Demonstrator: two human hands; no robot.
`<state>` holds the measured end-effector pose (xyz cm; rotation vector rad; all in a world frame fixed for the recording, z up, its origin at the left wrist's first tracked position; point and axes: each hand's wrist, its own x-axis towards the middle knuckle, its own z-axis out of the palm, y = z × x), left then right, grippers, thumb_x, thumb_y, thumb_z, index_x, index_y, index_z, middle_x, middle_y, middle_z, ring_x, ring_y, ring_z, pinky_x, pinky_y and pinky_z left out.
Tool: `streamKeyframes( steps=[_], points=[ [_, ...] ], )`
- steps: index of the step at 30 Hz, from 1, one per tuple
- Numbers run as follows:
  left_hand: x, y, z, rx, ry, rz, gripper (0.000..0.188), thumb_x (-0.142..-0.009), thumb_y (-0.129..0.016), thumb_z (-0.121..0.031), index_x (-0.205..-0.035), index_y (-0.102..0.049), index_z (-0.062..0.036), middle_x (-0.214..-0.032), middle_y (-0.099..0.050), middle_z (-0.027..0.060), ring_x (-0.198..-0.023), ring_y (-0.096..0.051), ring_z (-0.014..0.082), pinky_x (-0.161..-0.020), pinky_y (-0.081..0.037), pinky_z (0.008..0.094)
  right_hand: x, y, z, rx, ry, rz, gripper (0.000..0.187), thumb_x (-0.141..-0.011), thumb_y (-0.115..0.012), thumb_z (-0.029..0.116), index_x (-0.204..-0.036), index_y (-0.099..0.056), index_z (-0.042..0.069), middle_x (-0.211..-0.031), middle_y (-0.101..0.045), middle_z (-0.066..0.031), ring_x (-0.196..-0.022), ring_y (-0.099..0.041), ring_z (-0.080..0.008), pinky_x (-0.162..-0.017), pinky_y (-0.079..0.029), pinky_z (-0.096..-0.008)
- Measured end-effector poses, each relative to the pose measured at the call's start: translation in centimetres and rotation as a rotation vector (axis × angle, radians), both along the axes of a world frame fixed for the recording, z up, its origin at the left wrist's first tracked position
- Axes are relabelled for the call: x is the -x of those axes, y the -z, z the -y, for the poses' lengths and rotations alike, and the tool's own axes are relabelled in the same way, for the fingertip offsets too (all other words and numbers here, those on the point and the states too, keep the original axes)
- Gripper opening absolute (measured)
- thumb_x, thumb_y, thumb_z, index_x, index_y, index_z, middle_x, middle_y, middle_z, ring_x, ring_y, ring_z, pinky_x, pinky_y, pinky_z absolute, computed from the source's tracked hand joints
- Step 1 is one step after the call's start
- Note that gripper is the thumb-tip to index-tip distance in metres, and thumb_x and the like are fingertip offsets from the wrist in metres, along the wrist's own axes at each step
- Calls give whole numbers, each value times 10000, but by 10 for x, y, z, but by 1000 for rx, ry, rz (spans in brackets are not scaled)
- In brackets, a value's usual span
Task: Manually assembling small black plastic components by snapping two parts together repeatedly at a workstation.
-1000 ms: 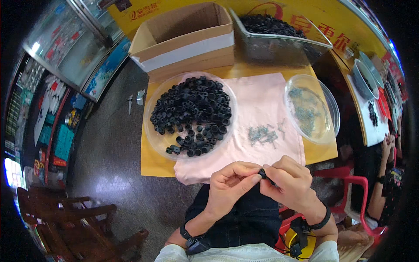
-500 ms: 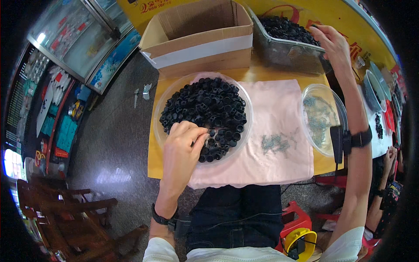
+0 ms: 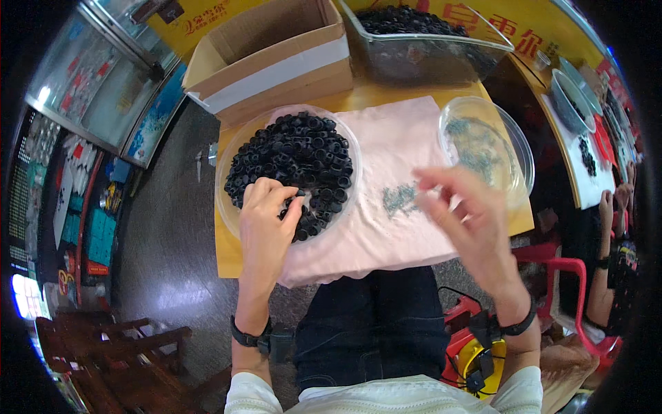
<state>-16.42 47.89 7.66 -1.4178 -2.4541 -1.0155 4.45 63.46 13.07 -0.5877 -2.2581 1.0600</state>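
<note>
A round clear tub (image 3: 349, 196) holds a heap of small black ring-shaped plastic parts (image 3: 289, 152). At its near side my left hand (image 3: 265, 214) is closed, thumb and fingertips pinching one small black plastic part (image 3: 301, 194). My right hand (image 3: 472, 224), blurred by motion, hangs over the pink cloth (image 3: 393, 145); its thumb and forefinger are apart and I see nothing between them. Close to its fingertips lies a small pile of thin grey-green pieces (image 3: 400, 199), too fine to name. More such pieces lie in a round clear lidlike dish (image 3: 518, 183) at the right.
An open cardboard box (image 3: 276, 79) stands behind the tub. Beside it, a clear rectangular bin (image 3: 420, 58) holds many black parts. At right are another table with a grey-blue basin (image 3: 572, 103), a pink-red chair (image 3: 586, 297) and another person's arms (image 3: 601, 276).
My right hand has come from the rectangular bin down toward me, over the cloth, its fingers now spread. The left hand keeps its pinch at the tub. The whole view has shifted slightly.
</note>
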Motion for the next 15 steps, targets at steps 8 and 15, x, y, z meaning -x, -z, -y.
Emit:
streamKeyframes(
  steps=[8,15],
  points=[
    [-75,-24,15,-137,337,565,145,-713,-699,-15,-852,-659,-27,-841,-566,11,-683,-500,78,-583,-391,208,-23,41,60,-51,-104,-111,327,-735,-698,-2,-1049,-612,29,-889,-623,-94,-730,-608,-194,-609,-512,-290],
    [-104,-6,-3,-8,466,769,124,-742,-705,-46,-858,-665,-27,-837,-570,1,-661,-489,46,-547,-371,182,-54,47,59,-205,-48,-59,305,-721,-669,11,-1007,-564,13,-906,-592,-108,-823,-595,-261,-687,-504,-331]
  ],
)
